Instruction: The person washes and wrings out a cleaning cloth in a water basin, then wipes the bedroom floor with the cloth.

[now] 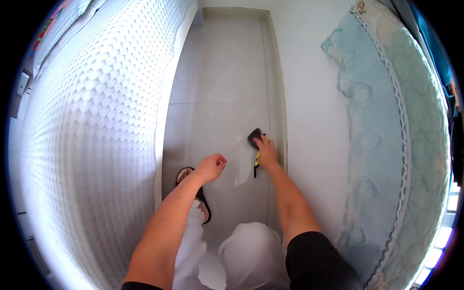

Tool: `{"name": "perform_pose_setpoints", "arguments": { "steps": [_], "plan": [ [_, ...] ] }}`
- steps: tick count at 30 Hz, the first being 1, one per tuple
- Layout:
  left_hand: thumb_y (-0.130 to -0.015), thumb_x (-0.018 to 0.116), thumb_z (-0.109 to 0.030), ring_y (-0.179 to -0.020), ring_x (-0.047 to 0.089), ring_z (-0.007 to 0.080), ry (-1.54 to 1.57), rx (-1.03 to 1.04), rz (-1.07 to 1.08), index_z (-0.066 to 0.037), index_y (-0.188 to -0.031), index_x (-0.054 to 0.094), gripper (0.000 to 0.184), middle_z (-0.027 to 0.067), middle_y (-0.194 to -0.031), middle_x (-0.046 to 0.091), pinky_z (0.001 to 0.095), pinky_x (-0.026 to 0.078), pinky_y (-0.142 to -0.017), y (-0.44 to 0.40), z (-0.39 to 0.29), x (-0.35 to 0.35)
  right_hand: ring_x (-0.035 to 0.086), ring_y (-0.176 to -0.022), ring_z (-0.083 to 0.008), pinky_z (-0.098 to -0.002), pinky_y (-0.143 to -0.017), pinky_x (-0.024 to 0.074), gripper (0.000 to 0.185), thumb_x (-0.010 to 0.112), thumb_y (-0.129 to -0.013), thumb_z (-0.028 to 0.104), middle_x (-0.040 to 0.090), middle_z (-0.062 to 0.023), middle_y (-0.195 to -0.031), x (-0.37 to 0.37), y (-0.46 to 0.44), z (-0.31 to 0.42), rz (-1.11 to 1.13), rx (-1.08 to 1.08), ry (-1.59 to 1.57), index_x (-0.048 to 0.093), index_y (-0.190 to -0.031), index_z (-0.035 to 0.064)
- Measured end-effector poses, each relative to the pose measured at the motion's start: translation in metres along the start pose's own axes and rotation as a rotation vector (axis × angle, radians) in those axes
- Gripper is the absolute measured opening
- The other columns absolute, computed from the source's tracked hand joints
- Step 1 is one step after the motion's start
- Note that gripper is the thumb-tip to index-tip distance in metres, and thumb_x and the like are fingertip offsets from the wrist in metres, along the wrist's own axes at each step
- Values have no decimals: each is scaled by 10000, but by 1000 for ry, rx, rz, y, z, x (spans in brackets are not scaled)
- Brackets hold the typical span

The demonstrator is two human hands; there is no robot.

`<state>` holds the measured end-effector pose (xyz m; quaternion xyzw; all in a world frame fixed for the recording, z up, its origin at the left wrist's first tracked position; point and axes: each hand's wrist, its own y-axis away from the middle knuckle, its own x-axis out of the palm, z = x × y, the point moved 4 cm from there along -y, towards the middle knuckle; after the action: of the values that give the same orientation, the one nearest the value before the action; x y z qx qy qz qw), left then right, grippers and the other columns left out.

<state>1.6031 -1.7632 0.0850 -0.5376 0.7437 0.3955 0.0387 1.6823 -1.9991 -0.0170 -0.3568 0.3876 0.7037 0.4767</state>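
Observation:
My right hand reaches down near the floor, its fingers closed on a dark, block-shaped object. A yellow-and-black strip hangs below that hand, beside the object; I cannot make out the object's exact kind. To the left, above the tiles, my left hand is curled with thumb and fingers pinched together. A tiny pale bit shows at its fingertips, too small to name.
Grey floor tiles form a narrow aisle. A white quilted bedcover rises on the left. Along the right runs a white side with a pale blue lace-edged cloth. Below are a black sandal and my white-clothed knee.

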Motion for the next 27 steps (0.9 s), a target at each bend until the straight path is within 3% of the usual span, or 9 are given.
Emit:
{"name": "perform_pose_setpoints", "arguments": {
  "steps": [4,7,10,13,16,19,23,25,27],
  "plan": [
    [-942,579,-204,-930,665,292,-132,-48,32,-55,-1122,634,240,128,-1001,702,377,519,-824,47,-17,-14,463,-1279,-374,-415,-1066,412,604,530,-652,-173,525,-104,-1406,35,73,10,281,-227,-233,665,-1136,162],
    [-937,588,-190,-924,665,284,-115,-64,-34,-57,-1134,629,242,130,-1008,700,379,519,-818,63,-16,-19,489,-1255,-351,-416,-1043,438,543,524,-678,-150,540,-101,-1385,20,61,-6,30,-266,-377,679,-1111,139],
    [-933,588,-175,-920,665,283,-78,62,7,-57,-1138,626,239,137,-1003,698,391,522,-810,56,-3,-8,482,-1269,-370,-416,-1077,411,605,532,-735,-144,472,-156,-1454,-24,22,-19,-170,-156,-294,603,-1276,119],
    [-942,597,-142,-897,666,231,-58,47,33,-49,-1145,612,225,111,-1006,677,365,528,-807,45,30,14,456,-1299,-388,-407,-1073,424,714,556,-713,-174,442,-190,-1468,-3,-2,-41,8,-17,-81,534,-1364,118],
    [-945,586,-100,-850,653,195,166,58,-20,-43,-1134,608,199,100,-953,664,335,528,-784,30,64,43,387,-1349,-398,-408,-1079,423,766,606,-717,-156,372,-179,-1518,10,25,-17,-99,64,132,478,-1419,121],
    [-952,571,-70,-828,633,161,290,130,-140,-43,-1129,609,183,77,-931,657,303,525,-768,26,95,66,395,-1311,-427,-501,-1063,398,753,588,-724,-140,354,-150,-1526,36,91,-15,-212,-20,126,475,-1418,129],
    [-951,566,-46,-832,629,137,397,97,-90,-47,-1132,612,187,57,-938,658,287,524,-766,37,104,76,432,-1259,-420,-532,-1024,387,737,526,-689,-141,457,-146,-1440,68,177,3,-122,-247,19,544,-1357,170],
    [-948,563,-32,-836,631,129,410,48,-84,-48,-1139,612,198,53,-942,658,284,525,-768,41,93,67,453,-1230,-407,-518,-1016,391,744,518,-653,-134,495,-137,-1405,47,154,8,9,-342,-22,577,-1317,198],
    [-927,581,-45,-805,641,159,475,48,-193,-64,-1118,620,196,57,-907,659,304,528,-749,34,112,72,454,-1248,-351,-490,-1006,394,673,557,-705,-114,480,-94,-1417,41,76,-3,-73,-284,76,592,-1295,209]
  ]
}}
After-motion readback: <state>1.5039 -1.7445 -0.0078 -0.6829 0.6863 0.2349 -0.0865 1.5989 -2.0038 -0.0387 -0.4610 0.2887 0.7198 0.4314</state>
